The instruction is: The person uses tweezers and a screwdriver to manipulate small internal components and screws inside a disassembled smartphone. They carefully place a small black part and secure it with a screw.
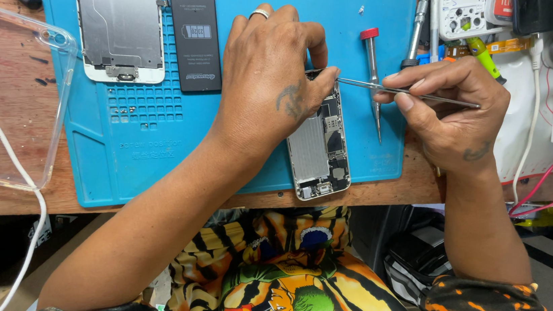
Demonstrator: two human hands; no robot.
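Thin tweezers point(412, 93) are pinched closed in the right hand point(452, 115), tips beneath the left hand point(275, 74) clamping the opened phone body point(318, 151), while removed screen point(121, 32) and battery point(196, 35) lie beyond, reassembly undone.

Blue work mat point(127, 149), black battery point(196, 35), red-capped screwdriver point(372, 65), silver tweezers point(412, 91), silver opened phone point(318, 148) (dark boards inside), clear case point(1, 101), white cable point(20, 200), brown wooden bench point(16, 194).
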